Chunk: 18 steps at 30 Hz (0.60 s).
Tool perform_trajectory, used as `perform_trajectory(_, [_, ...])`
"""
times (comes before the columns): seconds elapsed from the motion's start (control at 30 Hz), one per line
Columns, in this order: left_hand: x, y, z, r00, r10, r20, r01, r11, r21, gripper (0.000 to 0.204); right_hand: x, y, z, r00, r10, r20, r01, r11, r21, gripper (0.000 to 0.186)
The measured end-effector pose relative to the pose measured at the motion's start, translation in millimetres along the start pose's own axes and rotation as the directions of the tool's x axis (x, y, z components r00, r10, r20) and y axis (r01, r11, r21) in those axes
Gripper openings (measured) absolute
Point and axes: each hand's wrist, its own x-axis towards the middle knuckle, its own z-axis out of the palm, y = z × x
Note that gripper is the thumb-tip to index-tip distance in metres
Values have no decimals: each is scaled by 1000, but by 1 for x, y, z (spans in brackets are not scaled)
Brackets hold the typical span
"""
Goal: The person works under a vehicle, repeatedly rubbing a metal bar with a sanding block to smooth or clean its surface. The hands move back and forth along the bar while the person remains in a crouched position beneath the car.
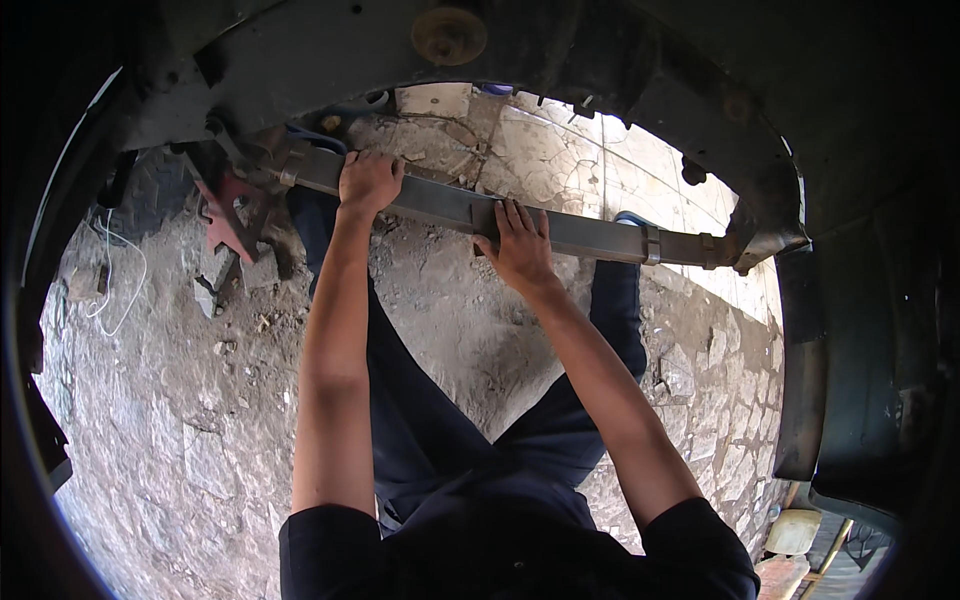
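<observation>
A long grey metal bar (435,202) runs crosswise beneath a dark vehicle's underside (600,50), with clamped fittings near both ends. My left hand (370,182) grips its left part, fingers curled over the top edge. My right hand (518,245) rests on the bar right of centre, fingers apart and laid over it, thumb out to the left. Below the bar, my dark-trousered legs (610,310) are spread on the dusty ground.
A red metal stand (222,215) with broken grey blocks (258,268) stands at the left, near a thin white wire (112,300). A dark panel (850,350) borders the right. A pale container (795,532) sits at lower right. Paved, rubble-strewn ground (160,430) surrounds me.
</observation>
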Motion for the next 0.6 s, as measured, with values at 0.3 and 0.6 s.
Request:
perform_trajectory(0.3, [-2,0,-2,1000,-10,-7,11,1000,5,35,-10,-33,-9,998,-19,64,19,1000,3,95])
perform_trajectory(0.6, [-2,4,-10,1000,-5,12,5,1000,-18,34,-15,-5,8,995,-76,-68,79,996,46,67])
